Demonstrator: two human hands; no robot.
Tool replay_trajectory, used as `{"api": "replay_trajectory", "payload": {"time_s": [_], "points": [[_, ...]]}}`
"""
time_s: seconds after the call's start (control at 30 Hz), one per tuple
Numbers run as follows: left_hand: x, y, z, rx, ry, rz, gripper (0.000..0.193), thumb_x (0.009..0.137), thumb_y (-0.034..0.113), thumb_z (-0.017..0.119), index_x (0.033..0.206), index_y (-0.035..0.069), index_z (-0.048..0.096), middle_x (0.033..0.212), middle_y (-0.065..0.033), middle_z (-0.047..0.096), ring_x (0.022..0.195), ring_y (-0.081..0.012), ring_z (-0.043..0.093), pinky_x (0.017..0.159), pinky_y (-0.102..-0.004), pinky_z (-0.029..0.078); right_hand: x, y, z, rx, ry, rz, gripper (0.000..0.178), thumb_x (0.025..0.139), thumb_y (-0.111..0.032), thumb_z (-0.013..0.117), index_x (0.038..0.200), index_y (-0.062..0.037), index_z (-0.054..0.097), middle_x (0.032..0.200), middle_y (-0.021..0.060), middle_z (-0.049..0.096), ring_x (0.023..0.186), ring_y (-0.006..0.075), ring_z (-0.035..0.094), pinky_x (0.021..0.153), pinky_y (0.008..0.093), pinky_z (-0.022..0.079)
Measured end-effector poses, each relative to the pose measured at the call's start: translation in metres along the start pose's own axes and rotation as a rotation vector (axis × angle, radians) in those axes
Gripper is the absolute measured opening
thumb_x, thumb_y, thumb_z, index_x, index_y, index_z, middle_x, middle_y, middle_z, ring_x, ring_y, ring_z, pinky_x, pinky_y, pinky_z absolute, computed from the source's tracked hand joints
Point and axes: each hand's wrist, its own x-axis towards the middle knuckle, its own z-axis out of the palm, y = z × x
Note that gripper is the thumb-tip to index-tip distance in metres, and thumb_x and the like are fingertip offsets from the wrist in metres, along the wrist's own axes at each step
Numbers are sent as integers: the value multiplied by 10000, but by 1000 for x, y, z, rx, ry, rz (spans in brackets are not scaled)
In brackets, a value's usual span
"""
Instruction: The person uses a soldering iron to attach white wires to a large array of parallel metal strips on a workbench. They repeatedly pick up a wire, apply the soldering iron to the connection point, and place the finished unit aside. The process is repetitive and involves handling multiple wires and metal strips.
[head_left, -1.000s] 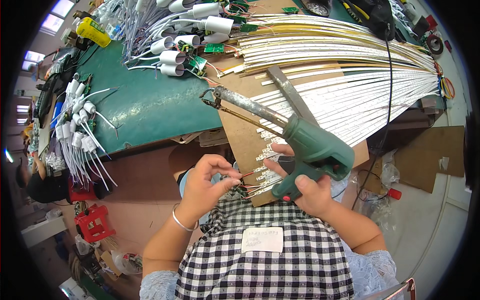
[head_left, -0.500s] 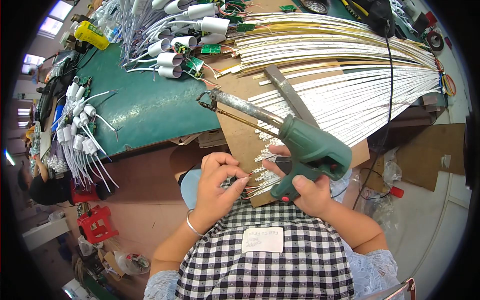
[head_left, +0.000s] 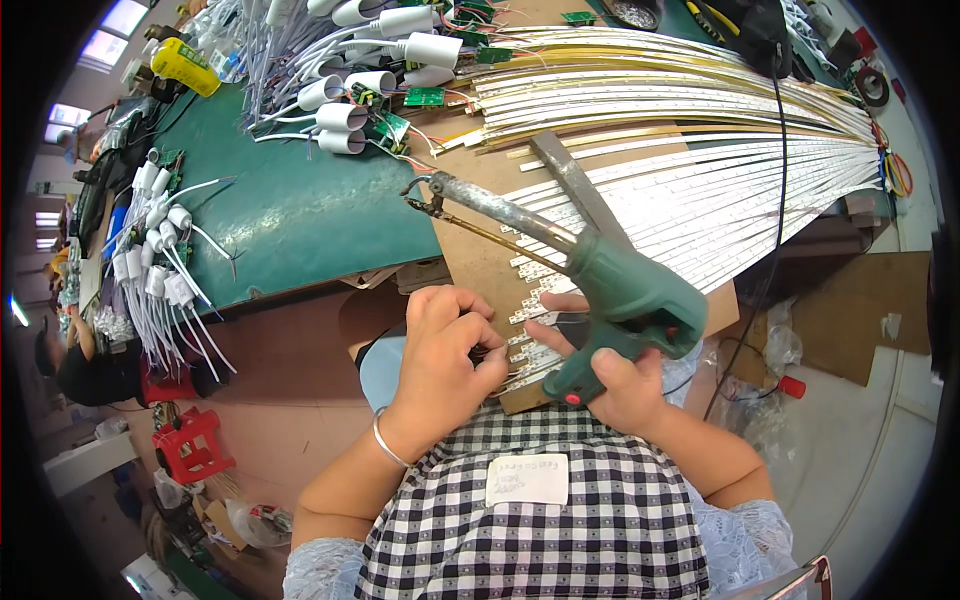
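Note:
My right hand (head_left: 632, 388) is wrapped round the grip of a green soldering gun (head_left: 640, 295), its thumb on the near side and two fingers stretched past the handle. The gun's metal barrel and bent, blackened tip (head_left: 425, 190) point up and left, raised over the board. My left hand (head_left: 445, 345) is closed, fingers curled and thumb pressed in, beside the near ends of white LED strips (head_left: 525, 358). What those fingers hold is hidden; something dark shows between them. A grey metal bar (head_left: 583, 190) lies across the strips, which rest on a brown board (head_left: 470, 255).
White cylindrical lamp caps (head_left: 342, 118) with cables and green circuit boards (head_left: 425, 97) lie at the back. Another bundle of white caps (head_left: 155, 245) hangs over the green table's (head_left: 310, 220) left end. A black cable (head_left: 783, 160) runs down on the right. A red stool (head_left: 192, 445) stands lower left.
My left hand has shifted slightly up and turned, its fingers curling inward from a pinch at the strip ends. The soldering gun has moved slightly right.

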Motion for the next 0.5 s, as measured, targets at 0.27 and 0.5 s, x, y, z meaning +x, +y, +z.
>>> {"api": "replay_trajectory", "payload": {"time_s": [0.27, 0.5], "points": [[1, -2, 1, -10, 11, -18, 153, 621, 1, 709, 699, 70, 596, 986, -79, 554, 1014, -305, 480, 891, -392, 401, -70, -46, -48, -519, 1, -7, 462, 934, -251, 554, 1269, 57, 472, 995, 126, 670, 956, 218, 660, 815, 328, 537], [1, -2, 0, -51, -6, -23, 158, 621, -5, 696, 705, 72, 586, 996, -72, 534, 1017, -300, 461, 897, -387, 389, -100, -49, -71, -1056, -96, -76, 403, 954, -248, 519, 1192, 76, 535, 931, 126, 681, 819, 225, 684, 698, 310, 563]]}}
